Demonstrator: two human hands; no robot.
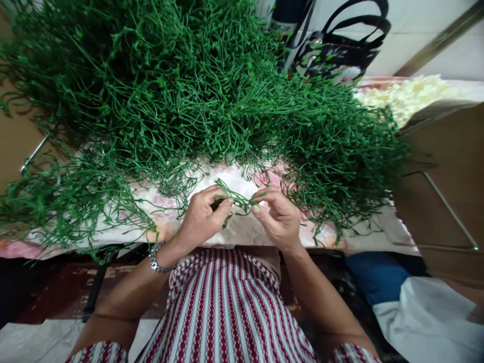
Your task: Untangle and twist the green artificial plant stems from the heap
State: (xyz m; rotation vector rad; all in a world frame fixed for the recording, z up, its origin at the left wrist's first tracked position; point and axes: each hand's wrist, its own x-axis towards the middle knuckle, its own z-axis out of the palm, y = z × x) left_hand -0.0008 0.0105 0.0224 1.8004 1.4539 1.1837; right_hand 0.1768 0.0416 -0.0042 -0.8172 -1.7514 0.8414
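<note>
Thin green plastic-looking stems (238,198) stretch between my two hands, just above the table's near edge. My left hand (206,214), with a metal watch on its wrist, pinches one end between thumb and forefinger. At the other end my right hand (278,217) is closed, its thumb and fingertips meeting on the stems. Beyond both hands rises a large tangled heap of the same green stems (181,91). A looser spread of stems (75,201) lies to the left of my left hand.
A pale floral cloth (238,176) covers the table. A black floral handbag (336,55) and a dark bottle (285,20) stand behind the heap. Cream-coloured pieces (416,93) lie at the back right. Cardboard boxes with metal wire handles (449,201) flank the table.
</note>
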